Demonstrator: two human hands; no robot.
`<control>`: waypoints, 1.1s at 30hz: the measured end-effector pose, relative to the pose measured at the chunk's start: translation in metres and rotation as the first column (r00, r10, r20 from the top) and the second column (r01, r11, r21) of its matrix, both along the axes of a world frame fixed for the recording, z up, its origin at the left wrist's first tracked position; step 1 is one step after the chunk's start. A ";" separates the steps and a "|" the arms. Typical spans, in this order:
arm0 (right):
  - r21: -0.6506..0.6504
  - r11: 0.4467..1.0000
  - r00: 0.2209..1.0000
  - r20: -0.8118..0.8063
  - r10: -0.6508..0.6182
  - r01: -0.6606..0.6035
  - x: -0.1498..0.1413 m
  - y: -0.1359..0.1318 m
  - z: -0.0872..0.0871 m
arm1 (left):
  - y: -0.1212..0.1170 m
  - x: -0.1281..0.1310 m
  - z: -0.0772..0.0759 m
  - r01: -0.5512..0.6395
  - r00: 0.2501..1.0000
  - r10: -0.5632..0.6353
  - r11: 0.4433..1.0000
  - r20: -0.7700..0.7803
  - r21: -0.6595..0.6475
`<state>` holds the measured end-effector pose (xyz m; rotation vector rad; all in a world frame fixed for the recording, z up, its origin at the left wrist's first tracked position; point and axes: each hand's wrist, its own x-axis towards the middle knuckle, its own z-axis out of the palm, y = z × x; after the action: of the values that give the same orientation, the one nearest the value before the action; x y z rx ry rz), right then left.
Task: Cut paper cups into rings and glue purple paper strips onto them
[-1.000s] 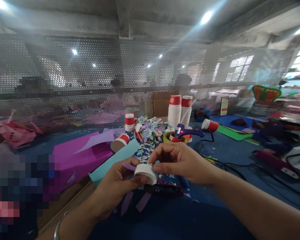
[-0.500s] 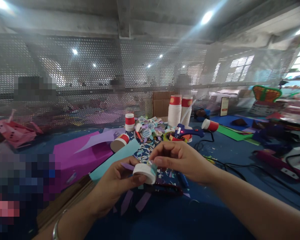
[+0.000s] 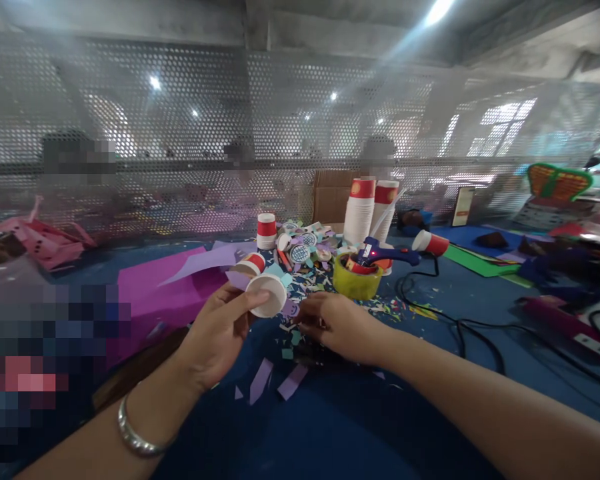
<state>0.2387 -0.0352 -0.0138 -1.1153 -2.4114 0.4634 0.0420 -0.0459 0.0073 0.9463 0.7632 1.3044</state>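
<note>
My left hand [image 3: 223, 327] grips a short white paper cup base [image 3: 269, 301], thumb inside it and fingers behind. Its round hollow side faces me. Purple and light blue paper pieces stick out around its rim. At its right edge is a small purple paper tab [image 3: 291, 308] with a face drawn on it. The curled fingers of my right hand [image 3: 337, 327] are closed at the tab's outer end; the fingertips are partly hidden. Below both hands, cut purple paper strips [image 3: 261, 380] lie on the blue table.
A blue glue gun [image 3: 387, 253] rests on a yellow tape roll [image 3: 357, 280], its black cable running right. Behind stand stacked paper cups [image 3: 359, 217] and a pile of decorated cup bases [image 3: 300, 253]. Purple sheets [image 3: 150, 287] lie left. Paper scraps are scattered mid-table.
The cup base has been raised and turned, so its hollow side now faces me. My right hand has moved from above the base to its right side. The view has shifted slightly.
</note>
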 end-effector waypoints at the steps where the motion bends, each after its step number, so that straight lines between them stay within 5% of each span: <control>1: 0.007 1.000 1.000 0.021 0.017 -0.017 -0.003 0.000 -0.001 | 0.000 0.000 0.000 -0.010 1.000 0.010 1.000 -0.002 -0.004; 11: -0.004 1.000 0.998 0.060 0.022 -0.022 -0.009 -0.002 -0.002 | -0.002 0.000 -0.005 -0.014 1.000 0.014 1.000 -0.017 -0.011; 23: -0.041 0.997 0.990 0.120 0.070 -0.066 0.018 -0.003 0.006 | 0.001 -0.004 -0.004 -0.051 0.998 0.053 0.997 0.030 -0.059; 33: 0.004 0.999 0.985 0.167 0.043 -0.045 0.030 -0.006 0.017 | -0.003 -0.006 -0.009 0.092 0.988 -0.089 0.996 -0.128 0.018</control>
<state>0.2691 -0.0411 0.0034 -1.1407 -2.5849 0.3874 0.0358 -0.0488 -0.0017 1.0788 0.7949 1.1853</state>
